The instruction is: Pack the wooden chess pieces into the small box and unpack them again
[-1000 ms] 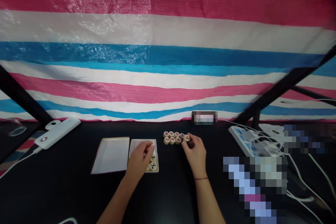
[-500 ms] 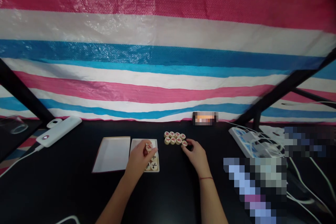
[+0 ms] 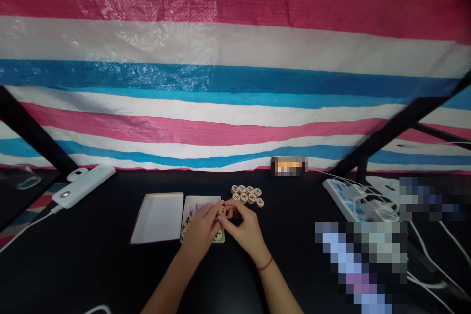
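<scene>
My left hand (image 3: 201, 228) is over the open white box (image 3: 222, 236), its fingers closed on a round xiangqi piece (image 3: 222, 211) with a red character. My right hand (image 3: 246, 228) meets it at the box's right edge, thumb and fingers pinching the same piece from the other side. Black-marked xiangqi pieces (image 3: 218, 235) lie in the box, partly hidden under my left hand. Beyond my right hand, several red-marked pieces (image 3: 243, 198) stand in two rows on the table, the front right one slightly out of line.
The box lid (image 3: 158, 218) lies inside up, left of the box. A white power bank (image 3: 84, 186) with a cable is at the far left. To the right are a power strip (image 3: 340, 198) and tangled white cables. A striped sheet (image 3: 221, 127) hangs behind the black table.
My right hand has left the front right piece of the rows and moved left to my left hand. My left hand has brought its piece slightly right, where both hands now touch it.
</scene>
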Demonstrator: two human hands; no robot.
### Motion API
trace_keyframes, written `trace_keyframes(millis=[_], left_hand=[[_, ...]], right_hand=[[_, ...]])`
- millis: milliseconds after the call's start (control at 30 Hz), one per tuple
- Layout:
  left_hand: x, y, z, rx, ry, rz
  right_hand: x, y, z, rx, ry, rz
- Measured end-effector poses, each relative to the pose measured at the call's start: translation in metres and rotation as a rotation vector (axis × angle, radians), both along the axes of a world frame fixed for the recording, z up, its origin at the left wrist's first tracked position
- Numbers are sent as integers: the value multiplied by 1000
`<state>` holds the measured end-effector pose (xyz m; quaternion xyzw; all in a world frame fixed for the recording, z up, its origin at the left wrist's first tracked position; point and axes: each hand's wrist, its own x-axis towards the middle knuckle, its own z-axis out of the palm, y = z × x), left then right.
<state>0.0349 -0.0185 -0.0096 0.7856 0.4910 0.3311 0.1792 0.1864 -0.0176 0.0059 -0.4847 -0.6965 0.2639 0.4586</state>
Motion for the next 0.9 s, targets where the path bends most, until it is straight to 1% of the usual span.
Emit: trace_keyframes(millis=[167, 233, 267, 333, 433, 533, 600, 667, 900], left_hand=[[2, 0, -5, 2, -7, -14], [3, 0, -3, 9, 18, -21], [3, 0, -1, 16, 35, -19], [2, 0, 3, 31, 59, -9], [0, 0, 7, 36, 58, 4], [-1, 1, 8, 31, 47, 11], [-2, 2, 7, 32, 40, 17], [-3, 3, 6, 25, 30, 21], [-6, 4, 6, 3, 21, 5]], right_hand=[[4, 1, 0, 37, -55, -14], [8, 4, -1, 56, -52, -66], [12, 6, -2, 67, -43, -123], [24, 11, -6, 81, -14, -285], [50, 17, -17, 47, 17, -515], [76, 18, -28, -53, -18, -638], [86, 18, -33, -120, -37, -659], [90, 17, -35, -153, -36, -649], [91, 22, -43, -175, 4, -596]])
